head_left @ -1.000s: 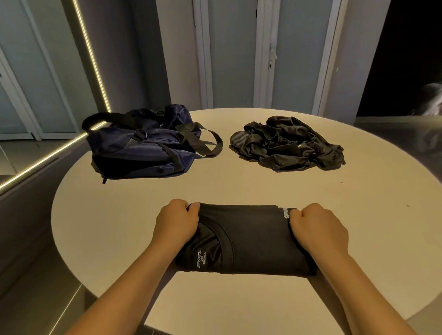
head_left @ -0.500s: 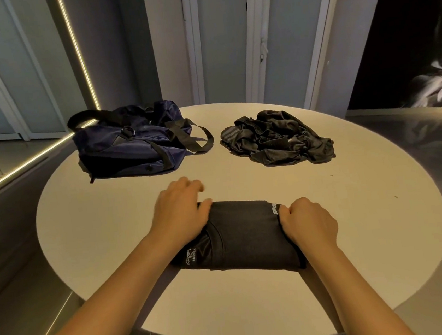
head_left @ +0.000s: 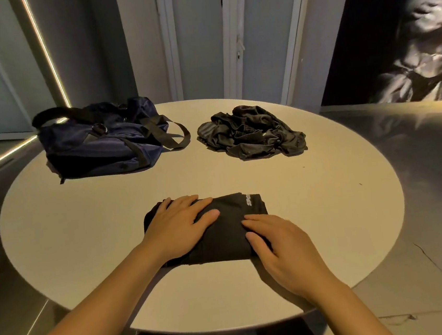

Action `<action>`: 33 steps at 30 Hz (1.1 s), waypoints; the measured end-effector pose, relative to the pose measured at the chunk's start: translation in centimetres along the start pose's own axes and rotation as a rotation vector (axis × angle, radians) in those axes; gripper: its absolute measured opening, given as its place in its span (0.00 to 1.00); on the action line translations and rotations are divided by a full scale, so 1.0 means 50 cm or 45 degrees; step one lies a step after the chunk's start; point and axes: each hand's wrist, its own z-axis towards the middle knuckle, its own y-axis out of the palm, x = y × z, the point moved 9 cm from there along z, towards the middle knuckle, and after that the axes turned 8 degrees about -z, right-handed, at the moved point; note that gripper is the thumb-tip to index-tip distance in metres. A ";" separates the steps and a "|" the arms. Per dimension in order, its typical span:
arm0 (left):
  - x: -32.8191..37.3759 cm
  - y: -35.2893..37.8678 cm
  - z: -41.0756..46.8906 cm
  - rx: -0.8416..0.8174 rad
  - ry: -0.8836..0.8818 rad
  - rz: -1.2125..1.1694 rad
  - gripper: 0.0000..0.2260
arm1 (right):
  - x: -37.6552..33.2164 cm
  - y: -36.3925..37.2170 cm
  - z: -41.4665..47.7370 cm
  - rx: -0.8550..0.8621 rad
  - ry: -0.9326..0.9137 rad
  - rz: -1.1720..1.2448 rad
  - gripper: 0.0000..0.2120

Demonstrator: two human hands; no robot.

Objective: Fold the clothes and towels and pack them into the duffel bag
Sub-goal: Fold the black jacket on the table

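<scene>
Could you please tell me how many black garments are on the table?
2: a folded garment under the left hand and right hand; a crumpled heap beside the duffel bag, possibly hiding more.

Folded black garment (head_left: 223, 239) with small white print, lying flat at near centre, navy duffel bag (head_left: 98, 149) slumped soft at far left, crumpled black clothes (head_left: 249, 137) heaped beside it, far right

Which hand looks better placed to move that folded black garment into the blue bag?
Probably the left hand: it lies flat on the folded garment, at the end nearer the duffel bag, which sits far left. The right hand rests farther away.
</scene>
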 end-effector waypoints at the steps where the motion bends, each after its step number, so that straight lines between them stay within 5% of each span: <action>1: -0.004 -0.007 0.000 0.057 -0.025 -0.028 0.27 | 0.020 0.002 -0.010 -0.009 0.072 0.015 0.17; 7: -0.074 -0.073 -0.025 0.392 -0.262 0.102 0.26 | 0.061 -0.003 -0.014 0.036 0.222 0.084 0.14; 15: -0.150 -0.110 -0.032 -0.012 -0.747 -0.305 0.38 | 0.049 -0.013 -0.021 0.140 0.173 0.063 0.11; 20: -0.109 -0.090 -0.041 -0.074 -0.771 -0.496 0.38 | 0.047 -0.025 -0.026 0.172 0.213 0.024 0.10; 27: -0.067 -0.112 -0.034 0.115 -0.639 -0.837 0.19 | 0.034 -0.042 0.016 0.045 0.195 -0.019 0.20; 30: -0.020 -0.153 -0.026 0.083 -0.492 -0.965 0.18 | 0.011 -0.084 0.079 0.156 0.137 0.198 0.08; 33: 0.043 -0.205 -0.020 -0.005 -0.278 -0.852 0.30 | -0.027 -0.061 0.174 -0.233 0.062 0.578 0.38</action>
